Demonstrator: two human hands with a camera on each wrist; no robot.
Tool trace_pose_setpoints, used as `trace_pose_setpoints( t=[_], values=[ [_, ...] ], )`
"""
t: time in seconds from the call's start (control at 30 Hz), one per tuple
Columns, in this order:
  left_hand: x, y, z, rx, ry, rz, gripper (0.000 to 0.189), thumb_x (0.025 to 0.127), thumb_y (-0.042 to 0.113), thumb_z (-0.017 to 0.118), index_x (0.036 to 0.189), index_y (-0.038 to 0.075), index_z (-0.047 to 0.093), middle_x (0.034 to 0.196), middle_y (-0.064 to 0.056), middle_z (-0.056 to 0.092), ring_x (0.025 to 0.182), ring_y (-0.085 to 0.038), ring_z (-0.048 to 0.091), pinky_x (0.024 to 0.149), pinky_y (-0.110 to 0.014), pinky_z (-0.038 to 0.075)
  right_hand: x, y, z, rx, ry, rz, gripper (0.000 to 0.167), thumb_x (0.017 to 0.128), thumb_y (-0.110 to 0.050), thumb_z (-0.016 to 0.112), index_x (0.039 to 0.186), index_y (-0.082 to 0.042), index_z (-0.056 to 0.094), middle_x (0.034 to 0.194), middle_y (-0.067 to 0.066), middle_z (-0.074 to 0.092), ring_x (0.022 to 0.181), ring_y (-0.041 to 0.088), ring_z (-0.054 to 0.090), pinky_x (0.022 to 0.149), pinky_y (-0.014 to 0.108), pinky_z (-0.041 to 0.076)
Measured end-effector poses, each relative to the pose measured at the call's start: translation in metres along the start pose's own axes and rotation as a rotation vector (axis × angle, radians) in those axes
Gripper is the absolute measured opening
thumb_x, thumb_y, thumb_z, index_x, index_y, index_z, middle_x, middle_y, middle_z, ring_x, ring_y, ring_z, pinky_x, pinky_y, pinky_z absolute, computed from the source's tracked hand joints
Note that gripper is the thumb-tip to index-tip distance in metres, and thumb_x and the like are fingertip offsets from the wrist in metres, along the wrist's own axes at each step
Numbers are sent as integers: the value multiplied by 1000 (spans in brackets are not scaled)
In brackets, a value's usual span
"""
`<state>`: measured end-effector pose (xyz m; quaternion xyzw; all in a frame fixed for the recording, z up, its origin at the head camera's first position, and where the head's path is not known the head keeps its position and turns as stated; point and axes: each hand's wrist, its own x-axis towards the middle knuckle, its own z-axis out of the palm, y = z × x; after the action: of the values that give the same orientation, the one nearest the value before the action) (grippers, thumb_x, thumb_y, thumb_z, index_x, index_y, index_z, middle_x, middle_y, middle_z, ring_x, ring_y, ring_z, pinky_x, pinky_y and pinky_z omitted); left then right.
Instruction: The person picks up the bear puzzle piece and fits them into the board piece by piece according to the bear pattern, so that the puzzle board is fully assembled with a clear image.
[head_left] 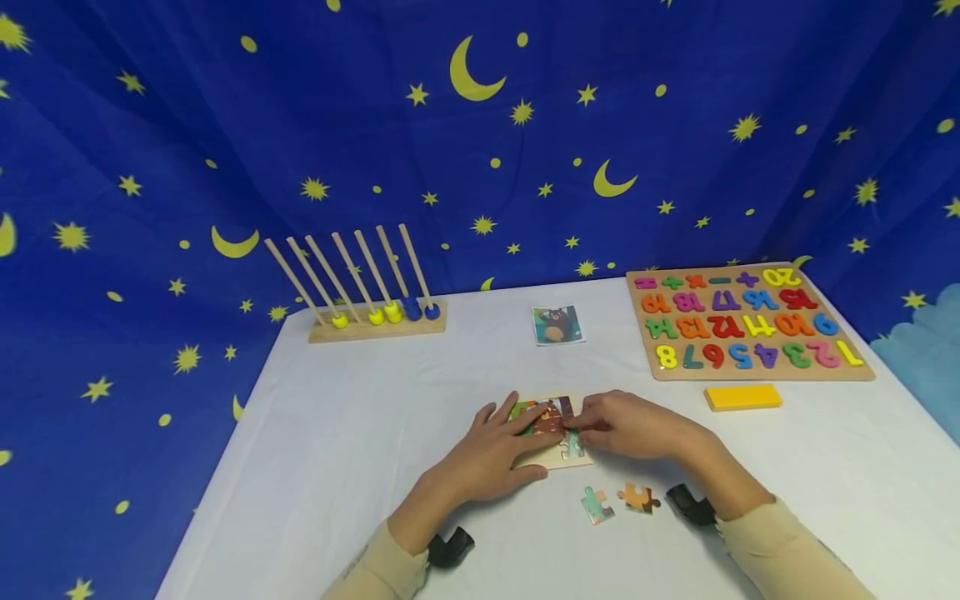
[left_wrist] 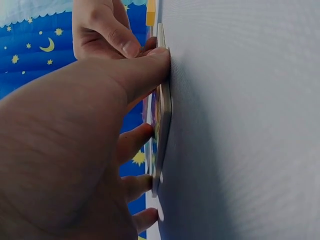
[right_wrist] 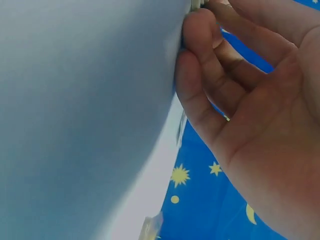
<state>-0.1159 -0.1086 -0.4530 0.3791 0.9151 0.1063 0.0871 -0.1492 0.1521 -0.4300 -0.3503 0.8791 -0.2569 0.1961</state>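
A small wooden jigsaw puzzle board (head_left: 558, 458) with a brown bear picture lies mid-table. My left hand (head_left: 491, 450) spreads its fingers over the picture, fingertips on the pieces, with the thumb by the near edge. In the left wrist view, that hand (left_wrist: 105, 105) lies along the board's side (left_wrist: 164, 120). From the right, my right hand (head_left: 630, 425) touches the pieces with its extended index finger, the thumb lower down. Its other fingers (right_wrist: 202, 75) bend close to the tabletop in the right wrist view. A teal puzzle piece (head_left: 597, 506) and an orange-brown puzzle piece (head_left: 639, 498) lie loose nearby.
Behind the board is a bear picture card (head_left: 558, 325). A wooden peg stand (head_left: 378, 329) with yellow and blue beads is at back left. At right are a number board (head_left: 750, 325) and a yellow block (head_left: 742, 397). A starry blue curtain (head_left: 420, 150) hangs behind.
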Motion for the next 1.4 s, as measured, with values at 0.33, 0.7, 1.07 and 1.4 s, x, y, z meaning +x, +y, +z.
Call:
trace_pose_setpoints(
  t=[0.33,0.7,1.07,1.4],
  values=[
    [0,0,3,35,11,23,51,96,57,42,146,47,34,159,6,14,144,-37,5,109,-61,17,-5,-6,-4,-55,-42,33,34,94,-27,63,126,-19,66,87,-18,54,73,6,51,70,29,46],
    [1,0,3,77,0,41,50,98,56,40,146,46,33,160,4,13,143,-38,5,109,-61,18,-8,-22,-4,-213,-2,39,29,91,-22,67,119,-16,71,79,-15,53,64,6,48,65,29,48],
    [1,1,2,63,-30,22,48,98,55,41,145,47,36,160,5,11,144,-37,3,110,-61,15,-4,-37,5,-374,51,84,19,91,-24,67,103,-14,77,73,-15,51,60,8,45,61,28,45],
    [0,2,2,72,-32,27,48,99,54,39,145,48,33,160,5,10,144,-37,2,109,-62,15,-5,-41,13,-471,73,69,16,88,-25,70,95,-14,77,86,-3,65,70,15,59,70,38,53]
  ],
)
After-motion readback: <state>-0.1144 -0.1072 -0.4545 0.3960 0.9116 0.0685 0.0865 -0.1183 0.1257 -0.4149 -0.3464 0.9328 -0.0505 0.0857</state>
